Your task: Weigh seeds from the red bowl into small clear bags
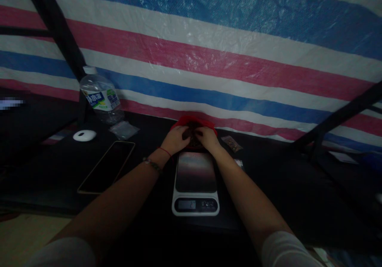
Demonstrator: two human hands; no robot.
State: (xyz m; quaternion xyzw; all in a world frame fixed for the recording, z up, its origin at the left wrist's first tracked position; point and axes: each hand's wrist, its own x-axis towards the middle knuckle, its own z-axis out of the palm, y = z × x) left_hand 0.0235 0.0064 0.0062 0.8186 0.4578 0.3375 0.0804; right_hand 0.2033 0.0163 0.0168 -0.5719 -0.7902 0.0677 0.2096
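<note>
A red bag [192, 119] sits opened at the back of the black table, with dark brownish small bits inside that are too dim to name. My left hand [176, 138] grips its left side, fingers curled at the rim. At the right side of the opening my right hand [208, 137] is likewise closed on the bag, thumb turned inward. Between my forearms, just in front of the bag, lies a white kitchen scale [196, 175] with a dark platform and a lit display. A small clear packet of brownish bits [232, 143] rests right of my right hand.
Left of my arms are a phone [106, 167], a white oval case [84, 135], empty-looking clear bags [124, 130] and a large plastic bottle [101, 96]. Another small packet [239, 163] is partly hidden by my right forearm. A striped tarp [209, 60] hangs behind the table [277, 191].
</note>
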